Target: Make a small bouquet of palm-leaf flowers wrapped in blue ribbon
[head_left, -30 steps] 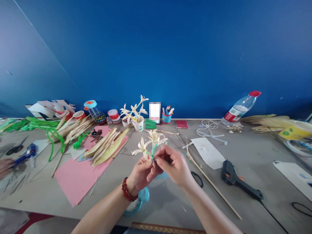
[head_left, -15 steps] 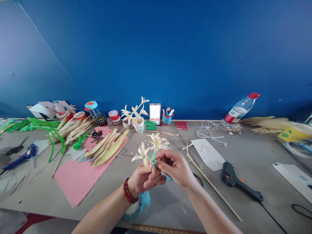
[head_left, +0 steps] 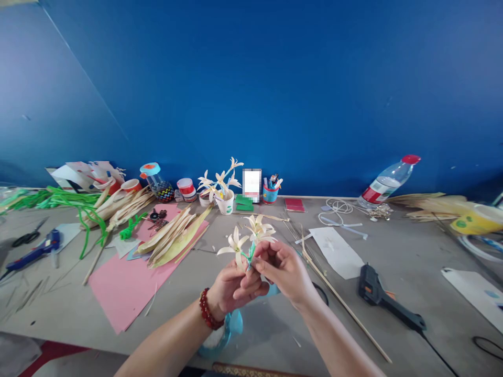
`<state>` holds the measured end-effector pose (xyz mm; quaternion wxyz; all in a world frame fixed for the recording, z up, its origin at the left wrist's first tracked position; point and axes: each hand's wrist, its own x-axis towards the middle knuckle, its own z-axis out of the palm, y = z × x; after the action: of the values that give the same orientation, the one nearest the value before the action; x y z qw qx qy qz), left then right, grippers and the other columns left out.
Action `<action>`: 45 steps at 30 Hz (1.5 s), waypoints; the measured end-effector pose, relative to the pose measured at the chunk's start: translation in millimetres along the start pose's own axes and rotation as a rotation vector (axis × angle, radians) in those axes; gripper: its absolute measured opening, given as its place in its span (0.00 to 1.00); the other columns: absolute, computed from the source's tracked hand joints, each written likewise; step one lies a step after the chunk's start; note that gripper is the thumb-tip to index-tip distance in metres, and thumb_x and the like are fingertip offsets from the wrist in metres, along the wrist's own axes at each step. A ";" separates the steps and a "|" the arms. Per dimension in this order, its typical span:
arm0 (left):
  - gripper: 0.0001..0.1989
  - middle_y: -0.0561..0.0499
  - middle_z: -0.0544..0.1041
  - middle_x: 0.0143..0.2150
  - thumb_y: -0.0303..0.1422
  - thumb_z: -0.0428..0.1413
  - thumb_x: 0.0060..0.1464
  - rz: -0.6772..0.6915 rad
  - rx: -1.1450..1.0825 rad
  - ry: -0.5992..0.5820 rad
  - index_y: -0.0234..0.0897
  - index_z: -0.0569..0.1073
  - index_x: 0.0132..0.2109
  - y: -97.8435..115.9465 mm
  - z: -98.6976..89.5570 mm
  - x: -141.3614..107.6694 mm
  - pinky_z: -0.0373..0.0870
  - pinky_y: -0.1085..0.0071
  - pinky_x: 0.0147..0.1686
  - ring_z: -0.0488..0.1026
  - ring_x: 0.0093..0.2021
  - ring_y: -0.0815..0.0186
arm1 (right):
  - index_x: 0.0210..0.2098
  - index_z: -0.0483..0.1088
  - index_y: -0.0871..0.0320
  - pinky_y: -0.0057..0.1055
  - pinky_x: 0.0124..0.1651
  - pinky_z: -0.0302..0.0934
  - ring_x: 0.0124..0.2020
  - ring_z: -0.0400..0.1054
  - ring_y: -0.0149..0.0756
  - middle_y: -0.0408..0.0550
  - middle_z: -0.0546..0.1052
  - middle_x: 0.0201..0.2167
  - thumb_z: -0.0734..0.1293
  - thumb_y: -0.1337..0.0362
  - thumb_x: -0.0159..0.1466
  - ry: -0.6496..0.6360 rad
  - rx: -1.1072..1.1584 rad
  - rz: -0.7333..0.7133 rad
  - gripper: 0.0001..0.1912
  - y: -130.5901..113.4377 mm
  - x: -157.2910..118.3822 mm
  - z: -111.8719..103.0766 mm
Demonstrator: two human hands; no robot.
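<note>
Cream husk-like flowers (head_left: 236,247) on green-wrapped stems (head_left: 251,251) stand up between my hands, above the table's middle. My left hand (head_left: 238,288), with a red bead bracelet (head_left: 209,309) at its wrist, is closed round the lower stem. From the right, my right hand (head_left: 281,267) pinches the same stem with thumb and fingers, touching the left fingertips. The stem's lower end is hidden by the fingers. Behind the hands, similar flowers (head_left: 220,180) stand in a white cup (head_left: 225,203).
Left lie pink paper (head_left: 121,293), dried husks (head_left: 168,238), green wires (head_left: 84,207) and a blue glue gun (head_left: 35,251). A black glue gun (head_left: 387,298), white paper (head_left: 337,252), thin stick (head_left: 349,309) and bottle (head_left: 387,183) are on the right. Below my left hand sits a light-blue container (head_left: 216,337).
The view has shifted slightly. Both hands keep their grip on the stem, and the flowers have tilted a little to the right.
</note>
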<state>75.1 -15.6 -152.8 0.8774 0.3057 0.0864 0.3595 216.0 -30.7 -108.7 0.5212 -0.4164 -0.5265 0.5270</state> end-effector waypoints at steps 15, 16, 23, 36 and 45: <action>0.24 0.64 0.47 0.14 0.39 0.67 0.48 0.043 -0.103 0.080 0.34 0.60 0.19 4.6 4.5 -0.7 0.59 0.74 0.29 0.47 0.13 0.80 | 0.32 0.72 0.55 0.37 0.44 0.66 0.42 0.69 0.40 0.48 0.71 0.36 0.67 0.67 0.62 0.081 -0.161 -0.259 0.02 -1.4 -8.7 5.6; 0.24 0.64 0.47 0.14 0.39 0.67 0.48 0.044 -0.103 0.085 0.35 0.61 0.19 4.9 4.8 -0.8 0.60 0.74 0.30 0.48 0.13 0.80 | 0.33 0.73 0.55 0.38 0.45 0.66 0.42 0.69 0.41 0.48 0.72 0.36 0.67 0.67 0.63 0.076 -0.189 -0.273 0.03 -3.1 -9.7 5.8; 0.25 0.62 0.48 0.11 0.44 0.63 0.52 0.019 -0.024 0.062 0.35 0.62 0.19 2.9 -0.7 -0.8 0.63 0.72 0.32 0.50 0.14 0.77 | 0.31 0.75 0.55 0.37 0.47 0.65 0.41 0.69 0.40 0.49 0.73 0.37 0.69 0.67 0.62 0.138 -0.309 -0.324 0.03 -4.7 -12.1 8.0; 0.17 0.62 0.62 0.15 0.38 0.66 0.50 0.062 -0.057 0.196 0.35 0.68 0.26 2.8 4.9 2.3 0.65 0.76 0.28 0.50 0.13 0.80 | 0.30 0.75 0.55 0.34 0.43 0.65 0.38 0.71 0.39 0.48 0.73 0.34 0.68 0.67 0.63 0.204 -0.394 -0.351 0.05 1.7 -13.6 4.5; 0.13 0.58 0.73 0.19 0.34 0.67 0.50 0.220 0.066 0.321 0.35 0.70 0.30 2.2 5.5 5.1 0.58 0.80 0.20 0.59 0.13 0.80 | 0.32 0.75 0.56 0.34 0.43 0.66 0.39 0.72 0.39 0.49 0.73 0.37 0.67 0.67 0.64 0.289 -0.564 -0.445 0.05 5.7 -13.6 2.6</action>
<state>79.5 -13.5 -146.7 0.7973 0.2808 0.2030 0.4943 214.3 -43.8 -115.6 0.5567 -0.4888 -0.6495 0.1716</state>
